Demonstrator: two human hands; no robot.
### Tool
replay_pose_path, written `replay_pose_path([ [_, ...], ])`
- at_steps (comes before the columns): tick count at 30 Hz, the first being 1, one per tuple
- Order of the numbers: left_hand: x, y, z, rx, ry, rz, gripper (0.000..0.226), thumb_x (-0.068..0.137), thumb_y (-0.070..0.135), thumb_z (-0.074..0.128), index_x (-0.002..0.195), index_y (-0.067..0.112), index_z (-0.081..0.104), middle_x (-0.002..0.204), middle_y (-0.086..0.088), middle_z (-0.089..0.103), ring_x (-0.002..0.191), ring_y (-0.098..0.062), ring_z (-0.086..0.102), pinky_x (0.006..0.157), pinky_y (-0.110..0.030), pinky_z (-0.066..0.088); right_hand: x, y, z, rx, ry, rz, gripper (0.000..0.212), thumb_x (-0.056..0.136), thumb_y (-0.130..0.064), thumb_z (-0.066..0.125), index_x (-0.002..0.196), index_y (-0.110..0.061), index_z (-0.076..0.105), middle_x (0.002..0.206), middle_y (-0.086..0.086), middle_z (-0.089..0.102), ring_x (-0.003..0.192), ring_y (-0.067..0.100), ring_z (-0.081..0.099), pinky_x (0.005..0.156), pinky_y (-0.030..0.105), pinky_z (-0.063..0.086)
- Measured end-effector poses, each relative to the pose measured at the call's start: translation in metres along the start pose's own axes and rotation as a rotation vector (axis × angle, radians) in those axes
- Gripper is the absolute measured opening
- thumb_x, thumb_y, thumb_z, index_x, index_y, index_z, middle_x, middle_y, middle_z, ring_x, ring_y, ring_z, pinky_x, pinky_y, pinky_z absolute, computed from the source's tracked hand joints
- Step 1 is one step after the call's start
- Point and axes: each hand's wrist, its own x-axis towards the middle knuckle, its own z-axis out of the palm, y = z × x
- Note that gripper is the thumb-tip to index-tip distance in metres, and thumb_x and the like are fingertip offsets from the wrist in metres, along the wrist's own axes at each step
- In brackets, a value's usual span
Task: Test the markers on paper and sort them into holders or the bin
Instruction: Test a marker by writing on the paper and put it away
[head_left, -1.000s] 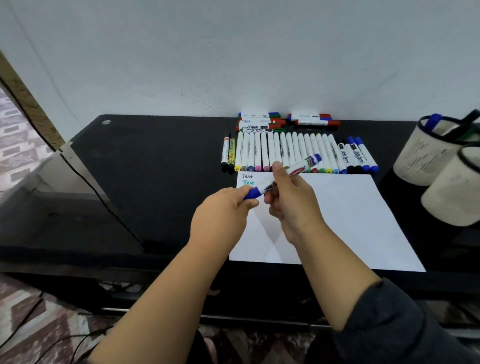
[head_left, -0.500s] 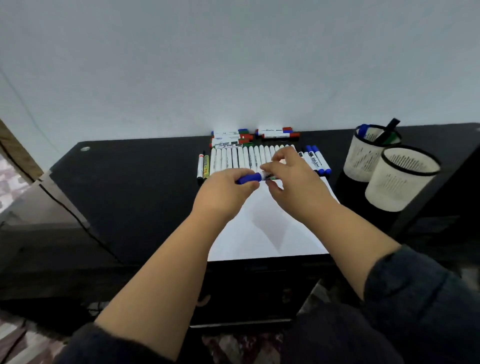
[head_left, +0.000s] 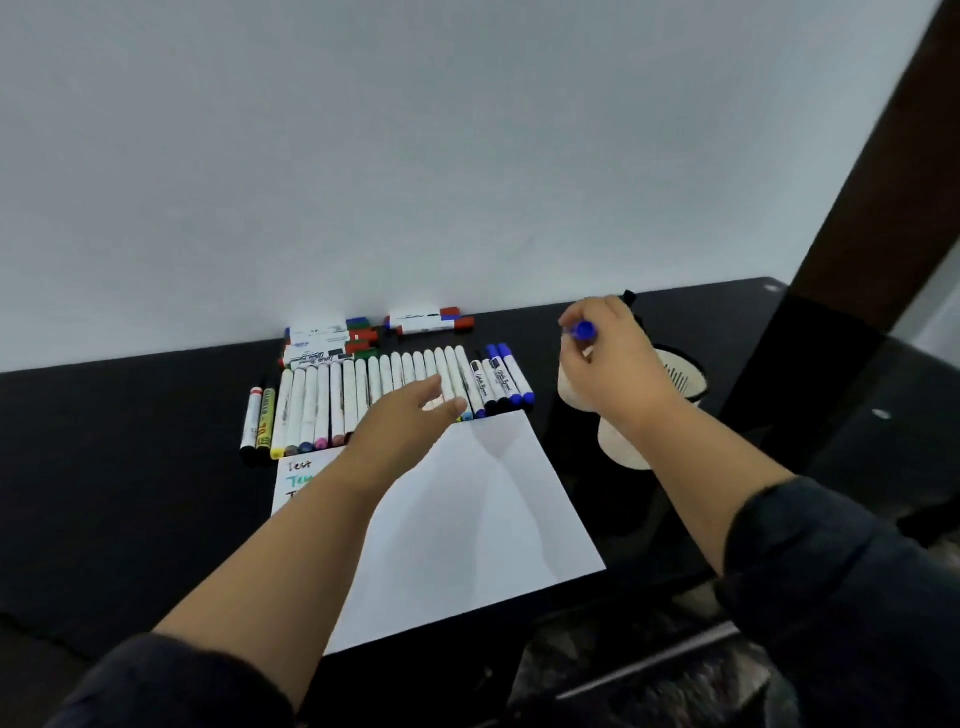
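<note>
My right hand (head_left: 610, 371) pinches a blue-capped marker (head_left: 584, 330) and holds it above the white mesh holders (head_left: 680, 376) at the right. My left hand (head_left: 410, 421) hovers with straight fingers over the right part of the marker row (head_left: 363, 395), holding nothing. A white sheet of paper (head_left: 467, 519) lies in front of the row, with "Test" written in black and green at its top left corner. The nearer holder (head_left: 618, 447) is largely hidden by my right wrist.
A second pile of markers (head_left: 374, 332) with red, green and blue caps lies against the wall behind the row. The black table (head_left: 130, 493) ends at a front edge near the paper. A dark post (head_left: 872, 208) stands at the right.
The cap went back onto the blue marker. My right hand carried it right to above the holders. My left hand let go and moved over the marker row. The camera turned right.
</note>
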Motion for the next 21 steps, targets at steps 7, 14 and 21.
replay_pose_path([
  [7,0.056,-0.015,0.035,0.27,-0.017,-0.02,0.061,0.094,0.047,0.047,0.147,0.023,0.029,0.153,0.003,0.029,0.139,-0.018,0.028,0.11,-0.035,0.026,0.03,0.028,-0.012,-0.016,0.004,0.137,0.018,0.095,-0.013,0.047,0.113,-0.013,0.053,0.113,-0.004,0.043,0.091,0.014,0.054,0.084,0.028,0.048],
  [14,0.1,-0.037,0.045,0.562,-0.071,0.059,0.063,0.098,0.046,0.034,0.151,0.017,0.014,0.158,0.002,0.007,0.145,-0.013,0.005,0.115,-0.034,0.013,0.059,0.046,-0.007,-0.163,-0.134,0.261,0.021,0.096,-0.017,0.047,0.116,-0.009,0.045,0.099,0.007,0.054,0.085,0.021,0.057,0.071,0.033,0.047],
  [21,0.113,-0.053,0.051,0.697,-0.058,0.069,0.063,0.098,0.049,0.027,0.151,0.018,0.012,0.159,0.003,0.001,0.145,-0.014,0.001,0.116,-0.031,0.006,0.078,0.058,0.003,-0.274,-0.256,0.284,0.021,0.095,-0.026,0.052,0.108,-0.009,0.053,0.091,0.006,0.057,0.081,0.019,0.055,0.069,0.03,0.041],
])
